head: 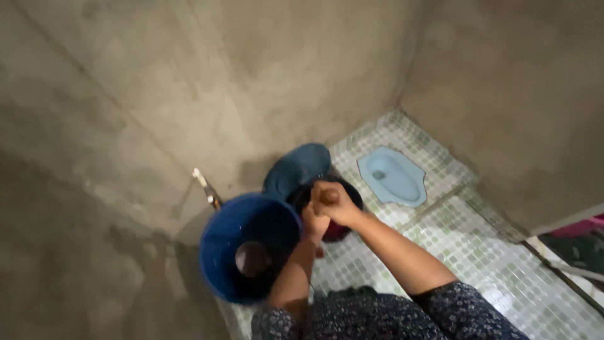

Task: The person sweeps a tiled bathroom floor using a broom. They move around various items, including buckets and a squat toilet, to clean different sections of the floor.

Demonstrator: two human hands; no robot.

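Observation:
My right hand (335, 200) is closed in a fist above a dark red basin (337, 232) on the floor. My left hand (314, 221) presses against it from below and is partly hidden by it, so I cannot tell its grip. Nothing shows between the fingers. Just left of my hands stands a blue bucket (234, 234), with a round dark object (253, 258) inside it. A dark blue round tub or lid (299, 165) leans behind the basin, against the wall.
A metal tap (205, 185) sticks out of the rough concrete wall above the bucket. A light blue squat toilet (393, 176) is set in the green-and-white mosaic floor (478, 245) in the corner. A doorway edge with a pink item (582, 225) is at the right.

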